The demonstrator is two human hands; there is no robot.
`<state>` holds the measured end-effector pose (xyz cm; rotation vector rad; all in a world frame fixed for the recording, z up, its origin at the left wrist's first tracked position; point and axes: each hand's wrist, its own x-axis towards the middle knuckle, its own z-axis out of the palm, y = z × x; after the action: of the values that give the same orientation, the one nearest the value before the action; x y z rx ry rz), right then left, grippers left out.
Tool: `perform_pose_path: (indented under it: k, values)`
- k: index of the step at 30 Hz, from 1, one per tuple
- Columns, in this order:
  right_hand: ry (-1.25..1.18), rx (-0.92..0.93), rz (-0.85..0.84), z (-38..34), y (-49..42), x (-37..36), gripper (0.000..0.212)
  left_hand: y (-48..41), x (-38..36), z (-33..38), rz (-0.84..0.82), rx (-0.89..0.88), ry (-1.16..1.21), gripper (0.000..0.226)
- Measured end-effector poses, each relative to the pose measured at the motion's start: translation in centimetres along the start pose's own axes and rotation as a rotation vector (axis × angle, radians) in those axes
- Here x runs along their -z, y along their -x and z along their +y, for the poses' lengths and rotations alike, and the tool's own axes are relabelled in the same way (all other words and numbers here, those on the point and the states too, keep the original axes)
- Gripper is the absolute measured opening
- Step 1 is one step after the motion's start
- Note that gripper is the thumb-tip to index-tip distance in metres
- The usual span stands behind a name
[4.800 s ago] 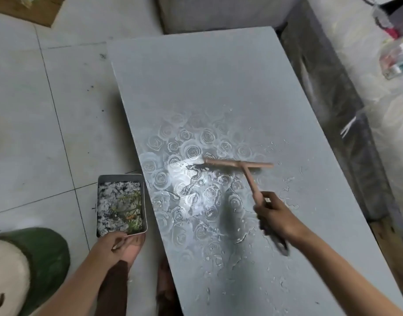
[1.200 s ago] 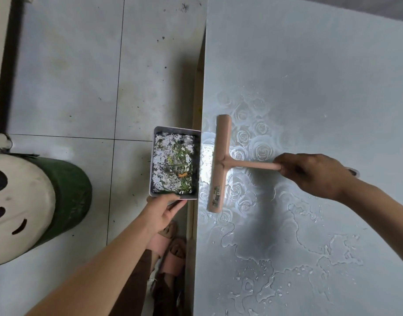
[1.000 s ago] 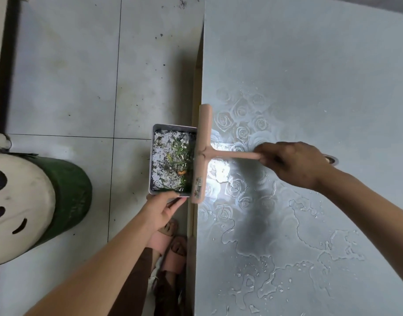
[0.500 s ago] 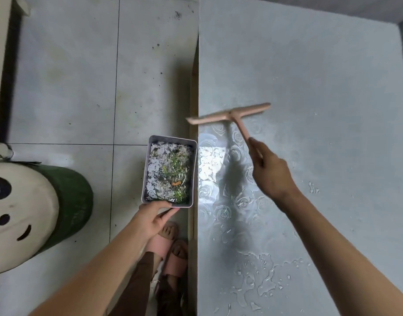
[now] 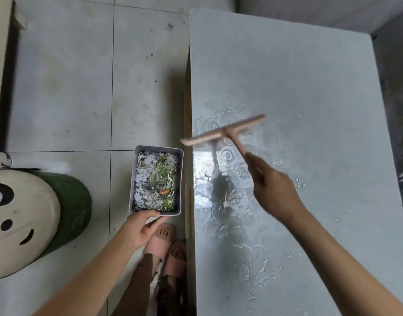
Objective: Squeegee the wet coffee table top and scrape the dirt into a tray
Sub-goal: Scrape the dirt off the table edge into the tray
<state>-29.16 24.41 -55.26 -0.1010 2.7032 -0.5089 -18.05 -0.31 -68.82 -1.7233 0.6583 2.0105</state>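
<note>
Right grip [image 5: 273, 190] clamped on squeegee [image 5: 223, 133] handle, blade held off wet table [image 5: 287, 65]; left grip [image 5: 138, 229] pinches debris-laden tray [image 5: 132, 176] just beside table edge, so a misaligned pull could spill dirty water onto floor [image 5: 59, 87].

Your table [image 5: 310, 87] fills the right side. Your right hand [image 5: 273, 188] holds the squeegee [image 5: 223, 133] over its left edge, with one blade end past the edge. Just left of that edge, your left hand [image 5: 141, 229] holds the tray [image 5: 158, 148] by its near end, above your feet [image 5: 170, 254]. A stool [image 5: 65, 206] stands farther left.
</note>
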Motion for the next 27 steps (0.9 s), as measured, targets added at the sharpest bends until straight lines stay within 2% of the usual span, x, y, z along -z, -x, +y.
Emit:
perform_pose_path:
  k: [2, 5, 8, 12, 16, 21, 23, 27]
  values:
    - [0.025, -0.030, -0.029, -1.6, -4.0, -0.1, 0.044, 0.3, -0.1, 0.1, 0.010, -0.017, -0.040, 0.022]
    - [0.073, -0.075, -0.095, -2.2, -5.5, -1.3, 0.046, 0.1, 0.6, -0.2, 0.022, -0.024, 0.029, 0.022]
    - [0.111, -0.049, -0.107, -0.4, -0.8, -2.6, 0.050, 0.5, 0.9, -0.1, -0.007, 0.055, 0.078, 0.025]
    - [0.148, -0.059, -0.199, 2.5, 7.2, -2.5, 0.055, 1.8, 1.0, -0.4, 0.016, -0.042, 0.044, 0.029]
    - [0.247, -0.082, -0.272, 3.6, 8.7, 0.4, 0.050, 3.3, 0.9, 0.0, 0.009, -0.036, 0.063, 0.024]
    - [0.178, -0.024, -0.045, 1.6, 1.7, 1.8, 0.041, 3.5, 0.9, 0.6, 0.033, -0.035, 0.017, 0.021]
    - [0.152, -0.068, -0.054, 0.8, -1.9, 1.1, 0.042, 3.2, 1.0, 0.4, 0.005, -0.046, -0.079, 0.023]
    - [0.051, -0.135, -0.073, 1.8, -2.2, -1.0, 0.039, 2.5, 1.0, 0.8, 0.034, -0.042, -0.039, 0.022]
